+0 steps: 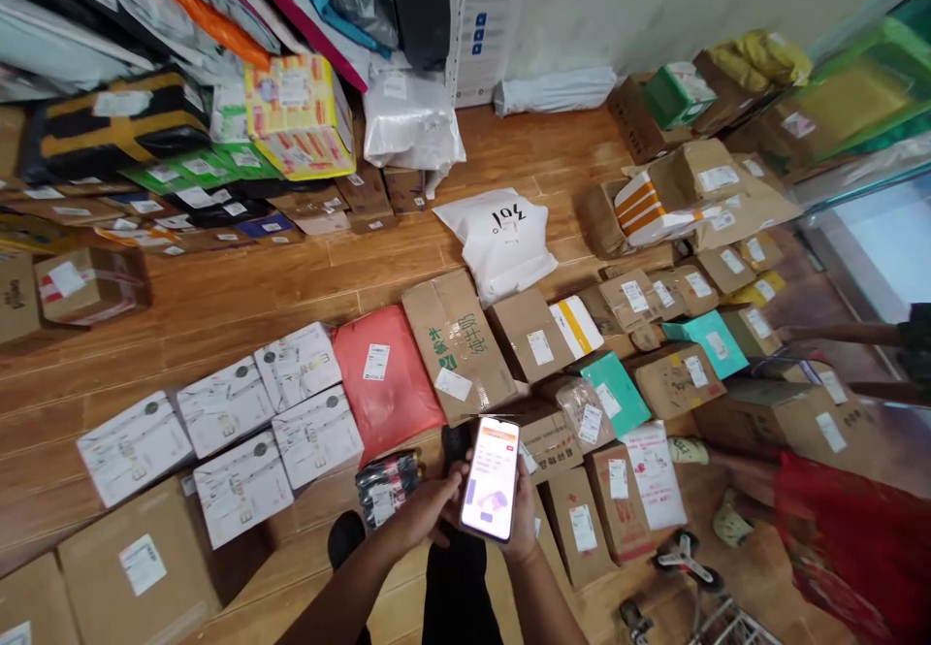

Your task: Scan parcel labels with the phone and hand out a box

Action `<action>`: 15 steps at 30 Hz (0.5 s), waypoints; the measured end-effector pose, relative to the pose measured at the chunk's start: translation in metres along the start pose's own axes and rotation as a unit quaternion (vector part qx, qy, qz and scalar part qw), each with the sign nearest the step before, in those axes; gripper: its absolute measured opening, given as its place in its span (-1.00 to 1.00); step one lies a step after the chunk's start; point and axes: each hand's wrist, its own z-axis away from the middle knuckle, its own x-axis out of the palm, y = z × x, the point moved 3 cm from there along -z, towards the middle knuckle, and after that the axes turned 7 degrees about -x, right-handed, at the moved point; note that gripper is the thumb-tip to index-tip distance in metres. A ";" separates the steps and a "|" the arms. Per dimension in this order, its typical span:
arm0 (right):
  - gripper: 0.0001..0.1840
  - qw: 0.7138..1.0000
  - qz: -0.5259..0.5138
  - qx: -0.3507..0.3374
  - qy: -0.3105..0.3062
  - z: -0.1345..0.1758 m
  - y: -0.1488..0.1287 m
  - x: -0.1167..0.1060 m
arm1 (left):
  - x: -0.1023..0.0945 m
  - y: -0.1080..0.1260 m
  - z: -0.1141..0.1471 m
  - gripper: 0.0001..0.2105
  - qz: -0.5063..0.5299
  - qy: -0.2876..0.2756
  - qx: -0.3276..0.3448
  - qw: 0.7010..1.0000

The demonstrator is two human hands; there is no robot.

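Note:
A lit smartphone (490,478) is held upright in front of my body, its screen facing me with orange, white and purple areas. My right hand (522,514) grips it along the right edge. At the phone's left edge is my left hand (429,509), its fingers partly bent and apart, the tips at or near the phone's side. Beyond the phone lie a brown carton with green print (457,339) and a red plastic parcel (385,378). A dark wrapped bundle (388,485) sits on the floor left of my left hand.
Several white printed boxes (243,485) stand at the left. Labelled cartons (582,524) fill the right side. A white bag (501,242) lies ahead on the wood floor (349,286). Another person in red clothing (848,538) is at the right, near a wheeled trolley (688,563).

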 end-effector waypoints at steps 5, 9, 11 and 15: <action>-0.45 0.994 -0.027 -0.042 0.098 -0.090 -0.017 -0.118 | -0.078 -0.008 -0.157 -0.63 0.049 0.161 -0.019 0.986; -0.55 0.992 -0.031 -0.036 0.114 -0.149 -0.014 -0.193 | -0.141 -0.013 -0.261 -0.69 0.082 0.250 -0.030 0.964; -0.59 0.993 -0.034 -0.027 0.114 -0.172 -0.009 -0.216 | -0.166 -0.012 -0.296 -0.72 0.091 0.272 -0.035 0.957; -0.47 0.994 -0.047 0.013 0.095 -0.201 -0.005 -0.228 | -0.191 -0.011 -0.325 -0.69 0.110 0.295 -0.034 0.948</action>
